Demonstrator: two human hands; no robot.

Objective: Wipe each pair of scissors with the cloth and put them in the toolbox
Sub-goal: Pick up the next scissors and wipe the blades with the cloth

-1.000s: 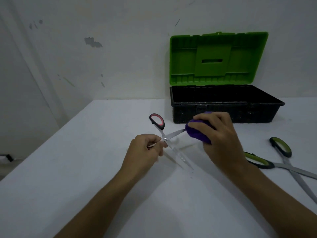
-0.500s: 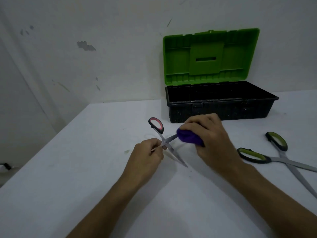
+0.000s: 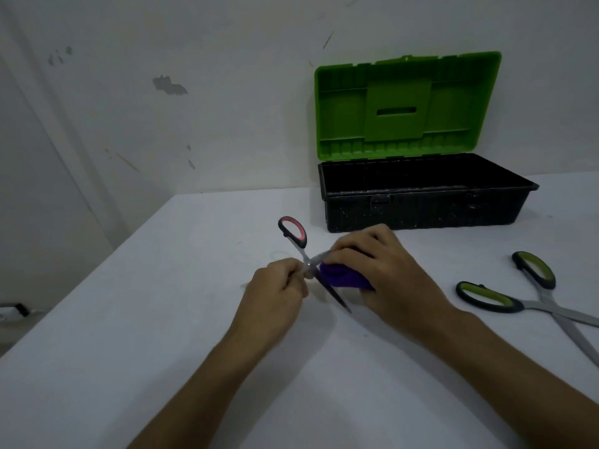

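Note:
Red-handled scissors (image 3: 293, 232) stand spread open above the table, one loop up, one blade pointing down to the right. My left hand (image 3: 278, 290) grips them near the pivot, hiding the second handle. My right hand (image 3: 385, 273) holds a bunched purple cloth (image 3: 340, 277) pressed against the blades right beside the pivot. A black toolbox (image 3: 421, 209) with an upright green lid (image 3: 405, 102) stands open behind the hands; its inside looks dark and bare. Green-handled scissors (image 3: 518, 303) lie spread open on the table to the right.
A white table (image 3: 162, 351) carries everything; its left edge runs diagonally toward the wall corner. The scuffed wall stands just behind the toolbox. A small dark object (image 3: 16, 311) sits low beyond the table's left edge.
My right hand slid the cloth along the blade toward the pivot, closing in on my left hand. The scissors stayed held in nearly the same pose.

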